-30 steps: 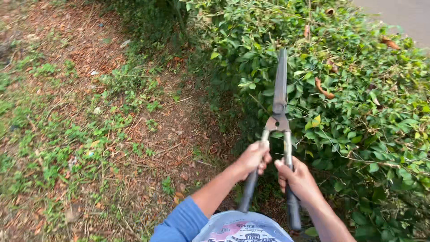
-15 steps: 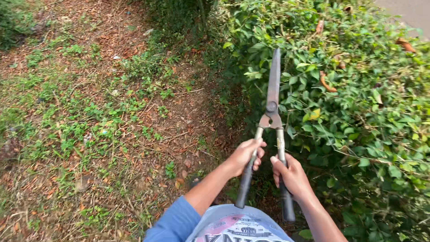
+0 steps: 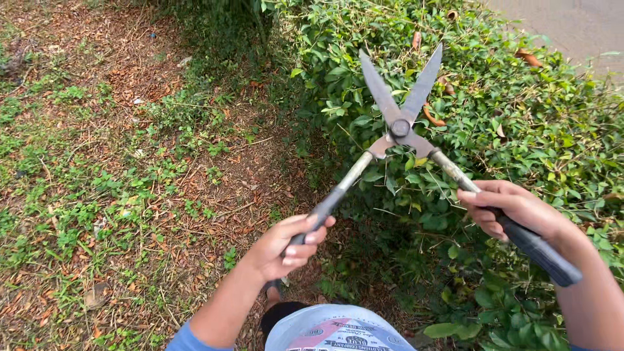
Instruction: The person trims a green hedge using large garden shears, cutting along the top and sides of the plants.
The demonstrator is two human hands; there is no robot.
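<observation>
Trimming proceeds here with the hedge shears [image 3: 398, 127] fully spread. In the head view, our only view, the two blades stand apart in a V above the pivot bolt, their tips over the top of the green hedge [image 3: 520, 149]. Our left hand [image 3: 286, 247] is clenched around the left handle, fingers wrapped over the dark grip, thumb toward the shaft. Our right hand [image 3: 513, 208] is clenched likewise on the right handle, whose black grip juts out past the wrist. Both hands sit well apart, matching the open blades.

To the left of the hedge lies bare ground [image 3: 130, 182] with dry leaf litter and low weeds. Several brown dead leaves [image 3: 528, 58] rest on the hedge top, and a paved strip [image 3: 572, 26] shows at the upper right corner.

For a clean cut, we judge the following to serve best:
- Keep the blades level with the hedge top, so the surface stays flat.
- Set the stems deep toward the pivot, where leverage is greatest.
- Close both handles evenly, in one firm stroke.
- Keep our fingers on the grips, clear of the shafts near the pivot.
</observation>
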